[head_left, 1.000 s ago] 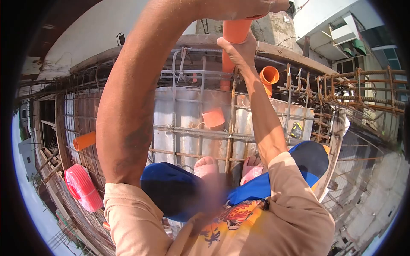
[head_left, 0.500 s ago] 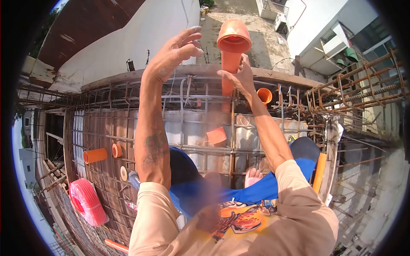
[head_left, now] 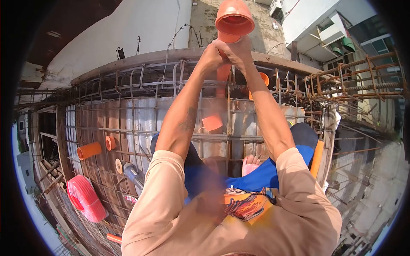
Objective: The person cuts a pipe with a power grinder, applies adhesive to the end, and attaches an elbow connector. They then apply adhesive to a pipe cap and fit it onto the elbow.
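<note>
Open air is surrounding the flared top of the upright orange plastic pipe (head_left: pixel 232 19). Just below, the left hand (head_left: pixel 212 53) and right hand (head_left: pixel 240 49) are wrapping the shaft. Rusty steel rebar grid (head_left: pixel 141 128) is blocking any lower reach, and a short orange pipe stub (head_left: pixel 265 79) is crowding the right side.

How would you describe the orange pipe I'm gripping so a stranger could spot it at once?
Start from the rusty rebar grid that fills the floor. Near its far edge an upright orange pipe rises toward the camera, with the left hand and right hand clasped around it. Unlike the short orange pipe lying at the left, it stands vertical and ends in a flared socket.
</note>
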Action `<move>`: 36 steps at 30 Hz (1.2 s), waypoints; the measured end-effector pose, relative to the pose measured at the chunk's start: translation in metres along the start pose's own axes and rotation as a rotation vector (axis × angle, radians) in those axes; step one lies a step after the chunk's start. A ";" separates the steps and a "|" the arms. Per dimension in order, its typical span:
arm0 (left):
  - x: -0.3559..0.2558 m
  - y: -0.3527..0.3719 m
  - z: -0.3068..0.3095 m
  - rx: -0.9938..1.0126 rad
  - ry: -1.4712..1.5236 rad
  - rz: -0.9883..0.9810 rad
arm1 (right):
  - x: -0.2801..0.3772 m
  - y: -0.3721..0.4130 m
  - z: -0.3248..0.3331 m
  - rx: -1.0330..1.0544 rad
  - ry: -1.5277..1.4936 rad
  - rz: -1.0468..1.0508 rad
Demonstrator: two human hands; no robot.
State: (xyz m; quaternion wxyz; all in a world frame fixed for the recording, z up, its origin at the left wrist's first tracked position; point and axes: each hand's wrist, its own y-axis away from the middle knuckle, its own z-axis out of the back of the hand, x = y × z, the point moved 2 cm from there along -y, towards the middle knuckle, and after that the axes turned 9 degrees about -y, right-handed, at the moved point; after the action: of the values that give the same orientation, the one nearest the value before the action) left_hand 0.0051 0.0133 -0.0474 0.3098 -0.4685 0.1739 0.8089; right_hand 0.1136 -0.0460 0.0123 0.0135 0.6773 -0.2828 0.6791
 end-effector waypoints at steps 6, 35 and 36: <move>-0.023 0.015 -0.006 -0.248 -0.098 -0.002 | 0.002 -0.005 0.007 0.053 0.111 0.066; -0.001 -0.004 -0.013 -0.228 0.118 -0.007 | 0.006 0.003 -0.004 -0.117 0.042 -0.038; 0.006 -0.006 -0.015 -0.222 0.113 -0.011 | 0.004 0.004 -0.004 -0.108 0.054 -0.048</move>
State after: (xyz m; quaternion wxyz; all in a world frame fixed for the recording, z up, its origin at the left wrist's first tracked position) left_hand 0.0165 0.0111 -0.0597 0.2503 -0.5457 0.0979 0.7938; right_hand 0.1085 -0.0494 0.0153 0.0740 0.6638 -0.3020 0.6802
